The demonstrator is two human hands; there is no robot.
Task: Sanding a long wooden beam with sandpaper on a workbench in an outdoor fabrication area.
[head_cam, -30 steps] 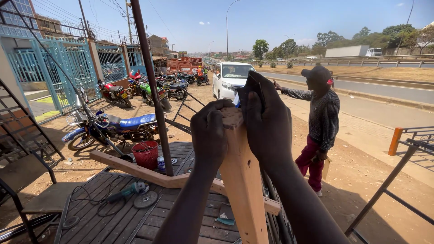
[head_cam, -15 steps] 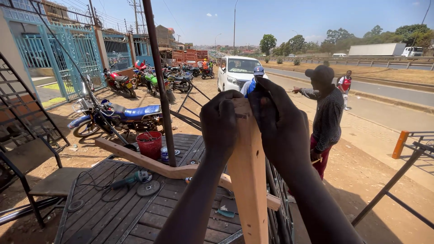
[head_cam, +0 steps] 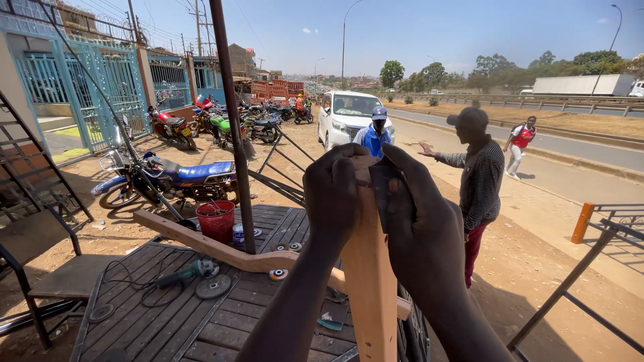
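A tall light wooden piece [head_cam: 370, 281] stands upright in front of me. My left hand [head_cam: 332, 194] is wrapped around its top from the left. My right hand [head_cam: 417, 218] grips the top from the right and presses a small dark grey sheet, like sandpaper [head_cam: 381, 184], against the wood. A curved wooden piece [head_cam: 201, 243] lies across the dark metal platform [head_cam: 174, 315] below.
An angle grinder [head_cam: 190, 271] with loose discs, a red basket [head_cam: 216, 220] and a tin sit on the platform. A metal pole [head_cam: 231, 121] rises beside it. Motorbikes [head_cam: 168, 177] are parked left. A person in a dark cap [head_cam: 477, 174] stands right; metal frames [head_cam: 604, 234] beyond.
Both hands stay clamped on the top of the upright wood. My view has shifted slightly, and a person in a blue cap has walked into sight behind my hands.
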